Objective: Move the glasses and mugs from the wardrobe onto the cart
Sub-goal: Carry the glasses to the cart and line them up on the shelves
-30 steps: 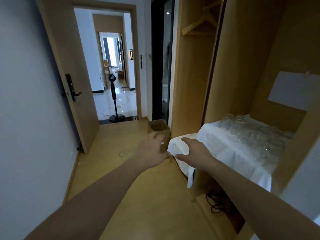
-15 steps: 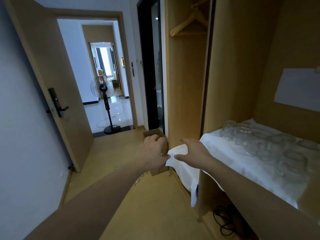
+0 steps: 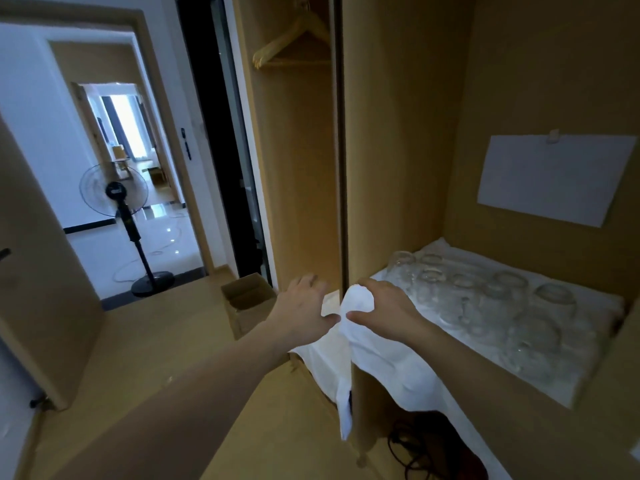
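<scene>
1. At the front left corner of the light wooden wardrobe, both hands meet on the white draped cloth.
2. Left hand: thumb and fingers pinching a bunched fold of that cloth, beside the dark vertical door edge.
3. Right hand: fingers curled round the same gathered fold from the other side, thumb tip nearly touching the left thumb.
4. Clear round glasses: standing in rows on the cloth-covered wardrobe shelf, behind and to the right of both hands, none lifted yet.
5. No cart visible; no mugs told apart from glasses at this blur.
6. Probable step: freeing or straightening the cloth corner before reaching for glassware.
7. Best done slowly, drawing the fold sideways and down only, never toward the body, since the glasses stand on this same sheet.
8. Worth watching the nearest front row for any slide or wobble while the cloth tightens.
9. Afterwards, release fully before taking a glass, one per hand.
10. Nearby: open brown cardboard box on the floor, black pedestal fan beyond the doorway.
</scene>
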Demonstrator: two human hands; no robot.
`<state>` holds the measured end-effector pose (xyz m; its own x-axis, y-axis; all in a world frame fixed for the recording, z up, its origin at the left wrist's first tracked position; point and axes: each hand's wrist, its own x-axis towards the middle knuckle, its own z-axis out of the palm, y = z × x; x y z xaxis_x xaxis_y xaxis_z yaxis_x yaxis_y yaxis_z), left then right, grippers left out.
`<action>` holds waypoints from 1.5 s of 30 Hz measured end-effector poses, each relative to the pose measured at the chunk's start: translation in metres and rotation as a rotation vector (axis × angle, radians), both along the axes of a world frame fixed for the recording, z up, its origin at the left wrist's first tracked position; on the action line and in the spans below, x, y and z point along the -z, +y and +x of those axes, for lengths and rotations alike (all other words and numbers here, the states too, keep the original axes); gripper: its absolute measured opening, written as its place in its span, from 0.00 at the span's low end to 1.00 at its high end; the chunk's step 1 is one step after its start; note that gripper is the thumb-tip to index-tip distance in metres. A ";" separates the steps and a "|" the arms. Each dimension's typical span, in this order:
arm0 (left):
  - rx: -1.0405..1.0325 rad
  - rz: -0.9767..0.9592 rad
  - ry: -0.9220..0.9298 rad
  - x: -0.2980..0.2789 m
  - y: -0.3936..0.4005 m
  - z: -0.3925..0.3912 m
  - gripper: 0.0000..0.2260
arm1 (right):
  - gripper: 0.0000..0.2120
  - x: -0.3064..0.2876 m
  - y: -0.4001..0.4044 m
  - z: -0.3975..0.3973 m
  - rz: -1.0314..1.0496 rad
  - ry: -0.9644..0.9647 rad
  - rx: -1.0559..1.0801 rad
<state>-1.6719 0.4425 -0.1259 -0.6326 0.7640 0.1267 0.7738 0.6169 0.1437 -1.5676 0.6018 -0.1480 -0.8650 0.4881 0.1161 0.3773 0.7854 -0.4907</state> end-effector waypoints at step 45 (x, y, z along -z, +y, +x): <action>1.050 0.123 -0.140 0.021 0.322 -0.090 0.32 | 0.31 -0.005 0.137 0.023 0.003 -0.177 1.007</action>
<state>-1.7618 0.7643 -0.1469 0.3202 0.9221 0.2172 0.8813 -0.3741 0.2887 -1.5445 0.7383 -0.1434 -0.0583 0.9979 0.0289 0.9297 0.0648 -0.3625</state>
